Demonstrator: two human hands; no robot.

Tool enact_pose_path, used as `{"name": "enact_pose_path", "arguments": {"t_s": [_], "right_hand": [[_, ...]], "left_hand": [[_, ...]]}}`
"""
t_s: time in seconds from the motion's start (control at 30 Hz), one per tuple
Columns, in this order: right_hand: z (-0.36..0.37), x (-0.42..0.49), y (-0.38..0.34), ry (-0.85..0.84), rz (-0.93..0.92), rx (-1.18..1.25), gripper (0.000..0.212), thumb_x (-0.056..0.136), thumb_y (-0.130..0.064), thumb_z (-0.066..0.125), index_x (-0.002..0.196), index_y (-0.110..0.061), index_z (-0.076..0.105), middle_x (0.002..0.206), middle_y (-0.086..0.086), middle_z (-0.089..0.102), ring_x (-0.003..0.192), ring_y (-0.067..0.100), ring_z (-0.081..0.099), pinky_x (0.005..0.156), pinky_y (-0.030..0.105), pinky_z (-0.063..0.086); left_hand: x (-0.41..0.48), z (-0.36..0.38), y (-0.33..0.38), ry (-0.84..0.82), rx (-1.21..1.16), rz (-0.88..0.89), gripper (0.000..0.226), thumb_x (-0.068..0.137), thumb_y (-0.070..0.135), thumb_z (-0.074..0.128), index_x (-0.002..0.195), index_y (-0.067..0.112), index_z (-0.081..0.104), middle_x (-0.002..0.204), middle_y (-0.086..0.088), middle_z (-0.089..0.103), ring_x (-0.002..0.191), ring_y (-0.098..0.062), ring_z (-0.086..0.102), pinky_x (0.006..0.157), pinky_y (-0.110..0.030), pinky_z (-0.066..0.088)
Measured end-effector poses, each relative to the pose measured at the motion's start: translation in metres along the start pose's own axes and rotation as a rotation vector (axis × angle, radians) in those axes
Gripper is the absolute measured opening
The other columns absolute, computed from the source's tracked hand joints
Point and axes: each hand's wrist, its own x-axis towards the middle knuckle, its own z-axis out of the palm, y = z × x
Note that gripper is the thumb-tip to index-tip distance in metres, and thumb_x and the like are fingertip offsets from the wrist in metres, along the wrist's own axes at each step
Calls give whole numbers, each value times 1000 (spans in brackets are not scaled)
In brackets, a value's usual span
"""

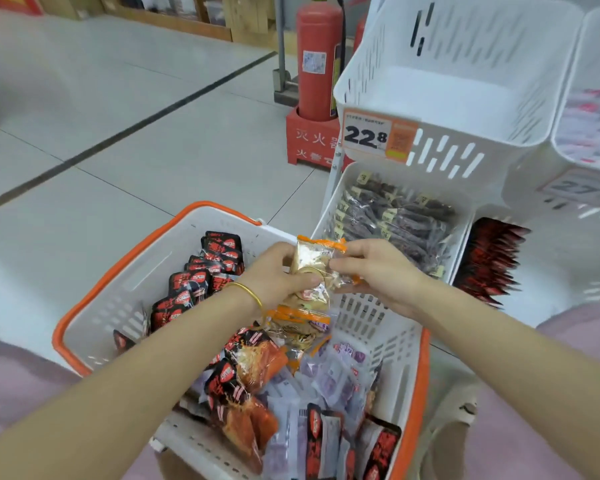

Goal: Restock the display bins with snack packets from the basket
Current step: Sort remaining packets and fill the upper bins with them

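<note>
While both hands gather them into one bundle, the orange-edged snack packets [314, 268] hang just above the basket [118, 271]. Her left hand [278, 271] wraps the stack from the side; her right hand [374, 268] pinches its top corner, likely squaring it for carrying. More packets lie below. The empty white bin [465, 140] stands up to the right, above a lower bin [329, 216] of dark sticks.

The floor [118, 143] consists of pale grey tiles, crossed diagonally by one dark strip [146, 123]. A red fire extinguisher [317, 64] stands upright in a red floor stand [309, 142]. Wooden units [246, 19] line the far edge.
</note>
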Motion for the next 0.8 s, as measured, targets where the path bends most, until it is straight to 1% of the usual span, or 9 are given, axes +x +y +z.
{"name": "enact_pose_path", "arguments": {"t_s": [0.07, 0.13, 0.23, 0.33, 0.4, 0.5, 0.6, 0.7, 0.8], "right_hand": [[-9, -3, -15, 5, -34, -39, 6, 89, -6, 62, 89, -1, 65, 79, 5, 60, 70, 11, 60, 78, 39, 59], [-20, -1, -26, 47, -74, -139, 6, 87, -3, 64, 91, -7, 66, 77, 2, 56, 65, 11, 59, 72, 39, 60], [-31, 4, -37, 36, -66, -246, 19, 85, 5, 63, 94, -12, 62, 96, 9, 53, 70, 23, 63, 65, 38, 61], [-35, 11, -42, -36, -111, -279, 51, 82, 9, 64, 120, -23, 54, 117, 9, 51, 74, 25, 62, 54, 28, 57], [-35, 18, -44, -40, -129, -295, 59, 80, 7, 67, 127, -25, 50, 117, 9, 55, 74, 28, 65, 57, 33, 56], [-37, 22, -48, 29, -197, -430, 36, 76, -1, 75, 102, -23, 63, 104, 4, 67, 86, 20, 68, 70, 34, 57], [-42, 19, -52, 73, -287, -570, 13, 73, -12, 79, 79, -18, 69, 82, 6, 70, 65, 10, 61, 61, 22, 50], [-45, 16, -54, 84, -333, -544, 14, 72, -16, 80, 68, -22, 68, 75, 6, 68, 55, 6, 54, 53, 15, 44], [-44, 16, -53, 66, -375, -503, 19, 72, -16, 79, 64, -28, 66, 88, 1, 69, 75, 13, 63, 68, 22, 50]], "left_hand": [[2, -8, 14, 36, -62, 7, 19, 84, 12, 67, 89, 14, 49, 83, -2, 57, 61, -4, 59, 51, -16, 49], [7, -20, 23, 98, -71, 8, 18, 86, 15, 65, 94, 14, 48, 87, -6, 57, 66, -10, 58, 55, -20, 49], [12, -35, 26, 164, -74, -22, 14, 90, 19, 60, 94, 15, 47, 86, -8, 57, 65, -15, 55, 58, -24, 48], [16, -40, 23, 66, -107, -114, 25, 83, 12, 68, 101, 11, 51, 89, -12, 60, 71, -22, 59, 66, -34, 50], [20, -42, 24, -25, -46, -122, 44, 71, 5, 75, 108, 11, 52, 95, -16, 61, 78, -26, 62, 76, -41, 52], [24, -46, 32, -75, 111, -72, 46, 75, 0, 72, 112, 20, 53, 91, -9, 59, 73, -19, 58, 74, -32, 51], [27, -52, 39, -20, 285, 9, 50, 76, 5, 73, 116, 26, 51, 89, 1, 55, 63, -14, 53, 59, -17, 47], [29, -51, 44, 20, 207, 43, 57, 75, 6, 75, 122, 24, 50, 80, 0, 60, 66, -15, 58, 64, -21, 50], [29, -44, 51, 24, 118, 42, 50, 75, 11, 76, 118, 23, 52, 89, -4, 70, 70, -13, 65, 61, -16, 53]]}}
